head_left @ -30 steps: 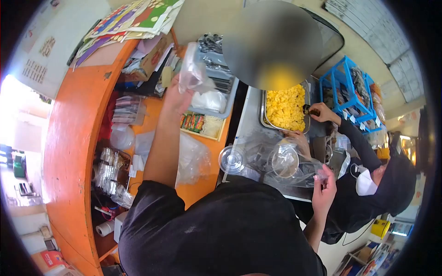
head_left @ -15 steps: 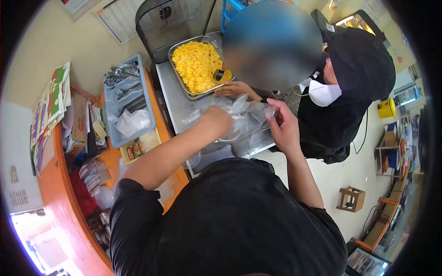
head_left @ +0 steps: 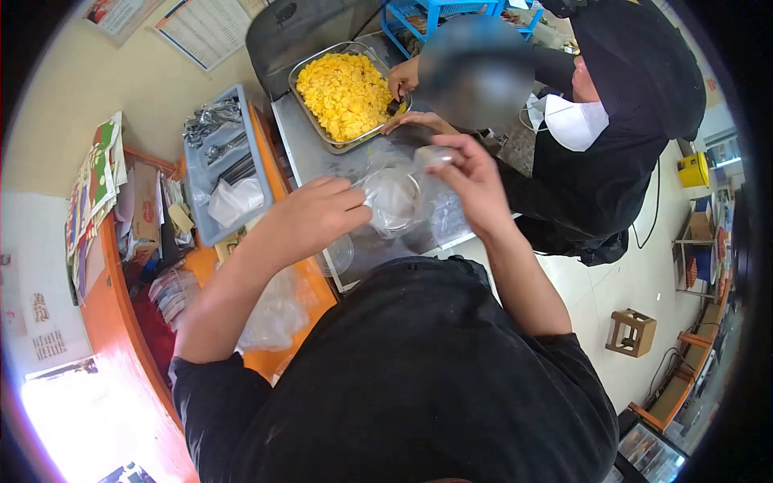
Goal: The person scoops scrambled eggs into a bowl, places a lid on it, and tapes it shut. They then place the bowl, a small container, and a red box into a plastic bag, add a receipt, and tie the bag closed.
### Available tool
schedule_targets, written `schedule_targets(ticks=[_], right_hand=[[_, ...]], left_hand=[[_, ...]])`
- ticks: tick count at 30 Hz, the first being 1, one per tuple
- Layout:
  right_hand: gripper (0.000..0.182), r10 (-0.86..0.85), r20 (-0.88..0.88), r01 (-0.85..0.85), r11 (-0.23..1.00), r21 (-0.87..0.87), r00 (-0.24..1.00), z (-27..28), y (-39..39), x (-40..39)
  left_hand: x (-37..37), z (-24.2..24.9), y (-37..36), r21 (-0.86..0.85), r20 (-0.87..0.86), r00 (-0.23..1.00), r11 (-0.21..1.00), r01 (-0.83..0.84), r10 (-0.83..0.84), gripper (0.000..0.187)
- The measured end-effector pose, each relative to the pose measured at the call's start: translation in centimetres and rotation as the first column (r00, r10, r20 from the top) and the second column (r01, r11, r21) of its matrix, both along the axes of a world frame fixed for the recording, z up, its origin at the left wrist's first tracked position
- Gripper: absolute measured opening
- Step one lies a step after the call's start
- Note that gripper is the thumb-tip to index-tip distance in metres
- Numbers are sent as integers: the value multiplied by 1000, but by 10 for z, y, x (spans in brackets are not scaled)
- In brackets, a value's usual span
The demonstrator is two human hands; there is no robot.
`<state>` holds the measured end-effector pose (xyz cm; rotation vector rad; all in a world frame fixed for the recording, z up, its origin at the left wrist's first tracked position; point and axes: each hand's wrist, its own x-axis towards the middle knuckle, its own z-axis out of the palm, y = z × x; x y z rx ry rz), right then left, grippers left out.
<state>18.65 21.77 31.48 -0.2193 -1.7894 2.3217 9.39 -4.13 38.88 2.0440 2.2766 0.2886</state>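
Note:
A clear plastic bag is stretched between my two hands, over the metal counter. My left hand pinches its left side, fingers bent together. On the other side my right hand grips a bunched part of the bag between thumb and fingers. Round clear plastic containers show between the hands, overlapped by the film. Close to my left wrist lies another round clear plastic piece on the counter edge.
A co-worker's hand holds a dark-handled utensil at a metal tray of yellow chopped food; their other hand is beside it. A grey-blue cutlery bin and plastic bags occupy the orange shelf. A wooden stool stands on the floor.
My left hand has moved left and back from the middle of the plastic, and my right hand slightly left and up. The round containers now show. The co-worker's hand has come into view at the tray.

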Motion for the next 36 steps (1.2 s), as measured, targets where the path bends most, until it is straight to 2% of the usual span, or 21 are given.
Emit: schedule_targets(ticks=[2,3,5,6,9,10,11,14,15,16,18,19,20,21,24,27,28,31,32,35,36], right_hand=[[43,221,0,-221,975,34,975,2,-18,-7],[47,307,-7,-307,951,24,952,-1,-28,-10],[53,290,-144,-270,952,146,946,-16,-43,-14],[55,285,-211,-243,949,202,935,-18,-48,-14],[62,269,-119,-201,894,400,956,-14,-52,2],[62,252,-129,-198,922,334,959,-13,-57,6],[62,233,-119,-179,920,349,965,-16,-57,6],[59,175,-91,-128,916,380,980,-24,-55,7],[57,154,-80,-112,917,382,985,-24,-53,9],[56,136,-73,-98,917,387,988,-23,-51,9],[53,149,-34,-122,907,402,988,-20,-48,13],[51,156,-16,-136,903,408,988,-20,-50,13],[50,148,-62,-117,927,357,987,-23,-55,13],[50,160,-50,-131,920,369,986,-22,-57,13],[49,167,7,-156,903,401,986,-20,-58,17],[48,155,0,-145,919,367,988,-20,-61,17],[47,154,-30,-135,931,339,988,-18,-62,17],[49,195,57,-200,879,434,979,-1,-57,20],[48,192,54,-197,885,422,980,-8,-56,19],[44,113,4,-105,912,395,994,-15,-55,11],[44,113,10,-107,907,407,994,-14,-55,10]], left_hand=[[-2,-12,14,100,-36,999,995,5,-2,15],[-3,-19,24,220,-57,998,975,7,6,14],[-4,-30,40,447,-96,995,895,17,28,13],[-4,-30,44,460,-55,997,888,-19,50,15],[1,-33,49,479,60,992,868,-130,116,19],[5,-34,50,475,87,987,865,-162,137,20],[8,-36,50,469,114,981,862,-194,159,21],[11,-34,45,418,394,912,862,-287,113,23],[9,-30,42,398,477,874,865,-306,90,25],[-4,-38,35,388,657,747,805,-449,100,33],[-41,-82,16,267,918,395,665,-698,45,50],[-63,-108,18,307,842,476,501,-809,254,61],[-88,-134,21,372,738,486,318,-872,468,73],[-100,-130,23,462,618,426,133,-877,661,84],[-119,-119,36,572,143,586,417,-706,798,105],[-171,-126,44,595,187,573,373,-712,798,110],[-184,-120,43,643,137,612,400,-654,779,100],[-212,-92,39,648,310,608,305,-697,731,89],[-224,-83,37,715,241,585,266,-647,774,80],[-265,-48,31,555,326,494,260,-791,806,73],[-279,-42,30,560,311,476,246,-791,823,69]])
